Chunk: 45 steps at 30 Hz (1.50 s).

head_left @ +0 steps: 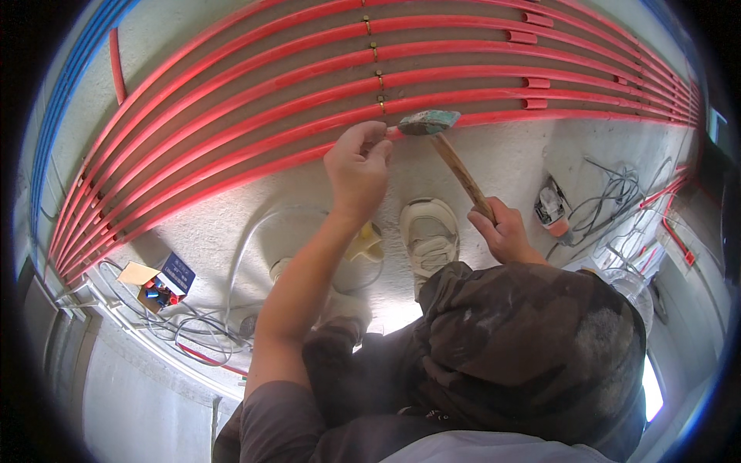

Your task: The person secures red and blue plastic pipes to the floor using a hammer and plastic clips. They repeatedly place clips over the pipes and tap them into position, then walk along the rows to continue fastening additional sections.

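Observation:
My right hand (pixel 505 230) is closed round the wooden handle of a hammer (pixel 470 179), whose worn, greenish metal head (pixel 424 122) is raised beside the lowest red pipes (pixel 502 116). My left hand (pixel 359 166) is at those pipes just left of the head, fingertips pinched on something small and pale that I cannot make out. Brass-coloured clips (pixel 379 81) cross the pipe rows above it. My shoe (pixel 428 247) stands on the pale concrete below.
An open box of small red and blue parts (pixel 158 282) lies left among cables (pixel 197 332) and clear tubing. A power tool (pixel 552 208) with cords lies right. A yellow object (pixel 363 241) sits behind my left arm. Blue pipes (pixel 58 116) run up the far left.

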Motion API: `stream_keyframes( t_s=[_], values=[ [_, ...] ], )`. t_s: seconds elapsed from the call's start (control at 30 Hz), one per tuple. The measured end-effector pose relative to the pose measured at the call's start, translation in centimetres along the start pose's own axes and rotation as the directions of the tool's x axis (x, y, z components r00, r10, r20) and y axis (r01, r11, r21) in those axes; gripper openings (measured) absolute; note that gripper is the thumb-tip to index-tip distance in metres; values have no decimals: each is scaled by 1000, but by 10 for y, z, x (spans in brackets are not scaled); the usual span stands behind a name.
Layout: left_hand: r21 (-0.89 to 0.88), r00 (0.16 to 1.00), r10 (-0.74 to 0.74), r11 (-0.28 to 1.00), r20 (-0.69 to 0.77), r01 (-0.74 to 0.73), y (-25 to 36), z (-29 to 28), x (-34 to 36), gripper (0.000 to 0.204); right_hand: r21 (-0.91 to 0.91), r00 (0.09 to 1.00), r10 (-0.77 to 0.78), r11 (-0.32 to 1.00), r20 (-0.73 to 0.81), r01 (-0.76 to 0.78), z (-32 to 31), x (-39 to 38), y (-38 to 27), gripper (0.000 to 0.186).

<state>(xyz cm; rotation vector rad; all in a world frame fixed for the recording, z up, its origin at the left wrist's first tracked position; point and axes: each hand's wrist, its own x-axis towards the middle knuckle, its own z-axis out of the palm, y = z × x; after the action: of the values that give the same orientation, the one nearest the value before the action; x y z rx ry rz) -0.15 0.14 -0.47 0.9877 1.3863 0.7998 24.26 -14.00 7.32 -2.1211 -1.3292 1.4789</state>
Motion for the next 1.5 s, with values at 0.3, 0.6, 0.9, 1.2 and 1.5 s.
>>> stream_keyframes(
  t_s=[0.3,0.6,0.9,1.2,1.5],
  values=[
    [56,1000,6,998,10,-7,3,0,0,22,-18,999,13,1000,38,-12,-2,3,-1,29],
    [106,997,-47,993,-61,54,13,7,-3,35,-7,1000,-5,1000,29,5,-11,1,-38,24],
    [100,998,-3,995,-66,10,10,10,-3,35,-315,995,-56,949,-82,27,-7,5,-26,28],
    [209,980,178,965,-89,-156,7,6,-5,35,-487,986,-163,860,27,155,-10,16,-15,32],
    [726,793,538,418,286,-546,-11,-44,6,30,-506,979,-200,842,28,187,-11,20,-2,27]
  ],
)
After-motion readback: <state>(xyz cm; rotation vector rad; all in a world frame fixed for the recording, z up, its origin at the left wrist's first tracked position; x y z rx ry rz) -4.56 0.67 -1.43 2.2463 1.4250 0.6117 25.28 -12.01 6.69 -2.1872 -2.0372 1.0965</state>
